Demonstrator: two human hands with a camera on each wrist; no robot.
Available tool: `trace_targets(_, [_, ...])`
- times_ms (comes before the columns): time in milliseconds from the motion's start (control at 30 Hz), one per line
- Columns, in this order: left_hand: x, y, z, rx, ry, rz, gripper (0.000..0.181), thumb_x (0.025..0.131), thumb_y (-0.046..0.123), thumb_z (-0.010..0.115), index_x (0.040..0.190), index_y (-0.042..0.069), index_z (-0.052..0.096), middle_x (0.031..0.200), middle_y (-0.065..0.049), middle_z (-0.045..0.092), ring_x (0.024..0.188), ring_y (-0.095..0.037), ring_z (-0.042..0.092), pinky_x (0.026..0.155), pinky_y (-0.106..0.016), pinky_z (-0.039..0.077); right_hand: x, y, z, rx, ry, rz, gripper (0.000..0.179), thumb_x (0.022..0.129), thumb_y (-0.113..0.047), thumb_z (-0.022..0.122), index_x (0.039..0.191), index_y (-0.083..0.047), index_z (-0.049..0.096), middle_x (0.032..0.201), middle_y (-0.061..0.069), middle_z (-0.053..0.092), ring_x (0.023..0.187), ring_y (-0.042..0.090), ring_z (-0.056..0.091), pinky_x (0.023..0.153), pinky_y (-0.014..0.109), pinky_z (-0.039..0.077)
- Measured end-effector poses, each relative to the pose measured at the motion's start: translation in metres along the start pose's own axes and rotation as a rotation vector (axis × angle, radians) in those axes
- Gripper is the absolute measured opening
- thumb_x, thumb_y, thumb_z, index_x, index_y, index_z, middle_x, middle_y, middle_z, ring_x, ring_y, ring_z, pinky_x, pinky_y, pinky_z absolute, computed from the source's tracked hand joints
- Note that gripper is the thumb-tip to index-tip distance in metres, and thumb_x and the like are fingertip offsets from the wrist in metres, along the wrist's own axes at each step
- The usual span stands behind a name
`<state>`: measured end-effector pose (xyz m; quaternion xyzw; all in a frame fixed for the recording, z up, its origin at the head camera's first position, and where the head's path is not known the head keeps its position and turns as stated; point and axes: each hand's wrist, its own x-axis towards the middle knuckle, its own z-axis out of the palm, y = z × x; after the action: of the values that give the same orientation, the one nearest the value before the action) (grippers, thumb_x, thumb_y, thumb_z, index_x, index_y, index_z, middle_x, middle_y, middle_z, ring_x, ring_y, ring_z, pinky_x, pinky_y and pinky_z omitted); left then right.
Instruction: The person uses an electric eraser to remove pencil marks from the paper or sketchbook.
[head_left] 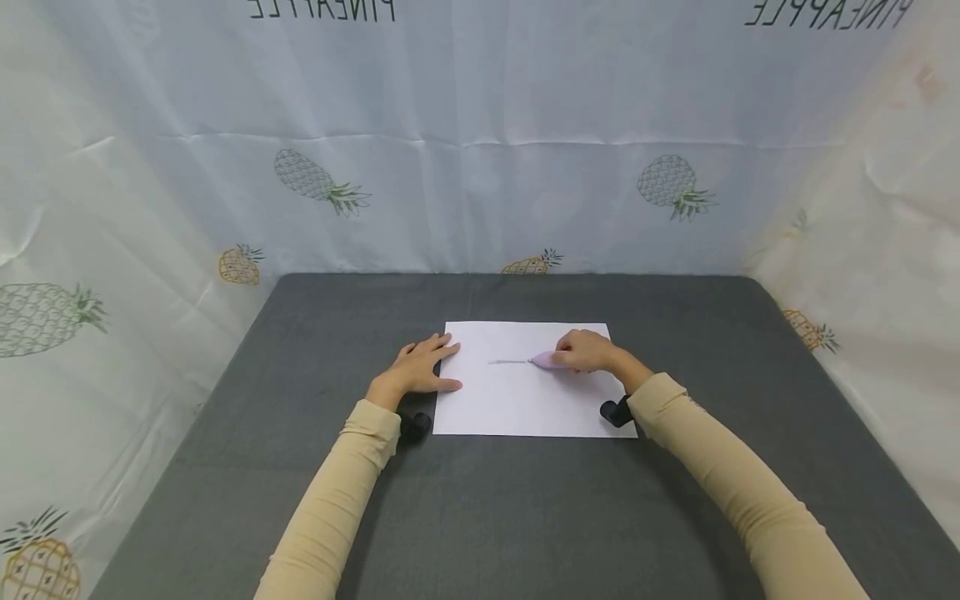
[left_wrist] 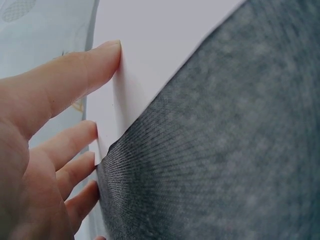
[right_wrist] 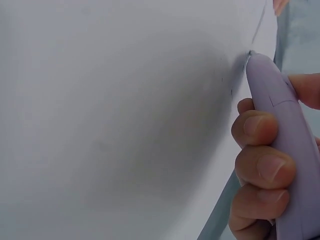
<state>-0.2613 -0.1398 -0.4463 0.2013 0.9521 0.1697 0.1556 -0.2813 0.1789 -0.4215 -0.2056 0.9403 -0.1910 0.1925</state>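
A white sheet of paper (head_left: 517,408) lies on the grey tabletop. My left hand (head_left: 420,364) rests on its left edge, fingers spread; in the left wrist view the thumb (left_wrist: 95,65) touches the paper. With curled fingers my right hand (head_left: 587,351) grips a thick lilac pen-like tool (right_wrist: 275,95), whose exact kind I cannot tell. Its tapered nose points left and its small dark tip (right_wrist: 251,52) meets the paper. From the tip a thin grey line (head_left: 507,362) runs leftward across the sheet. The tool's rear end is hidden by the hand in the head view.
The grey table (head_left: 510,517) extends around the sheet on every side. Behind it hangs a pale curtain (head_left: 480,200) printed with pineapples, and similar cloth flanks both sides. A black device (head_left: 617,412) at the right wrist overlaps the sheet's lower right corner.
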Motion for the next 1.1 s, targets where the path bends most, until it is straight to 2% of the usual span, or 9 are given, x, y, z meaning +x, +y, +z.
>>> trace_targets(167, [-0.0007,-0.0007,-0.0006,-0.004,-0.002,-0.006,0.078,0.089,0.046,0.063,0.152,0.015,0.03,0.163,-0.011,0.02,0.153,-0.034,0.014,0.121,-0.061,0.01,-0.0015,0.0003,-0.0013,0.004,-0.009,-0.018,0.036,0.091,-0.028,0.052,0.1,0.001,0.071,0.058,0.0,0.056,0.053,0.009,0.047,0.051,0.021,0.039])
trace_targets(500, [-0.0014,-0.0003,-0.0027,0.002,-0.009,-0.004,0.078,0.09,0.046,0.063,0.153,0.014,0.029,0.163,-0.011,0.019,0.153,-0.034,0.013,0.121,-0.061,0.01,0.0001,0.0004,-0.0012,0.01,-0.015,0.004,0.033,0.091,-0.028,0.051,0.096,0.0,0.07,0.055,-0.005,0.049,0.055,0.009,0.047,0.052,0.021,0.039])
trace_targets(1100, [-0.0019,0.0011,-0.0011,0.007,-0.015,-0.007,0.079,0.089,0.047,0.064,0.153,0.014,0.029,0.163,-0.011,0.019,0.153,-0.033,0.014,0.121,-0.061,0.011,-0.0002,-0.0014,-0.0017,-0.013,-0.011,0.002,0.033,0.09,-0.029,0.052,0.092,-0.002,0.07,0.057,-0.004,0.051,0.057,0.01,0.047,0.053,0.021,0.039])
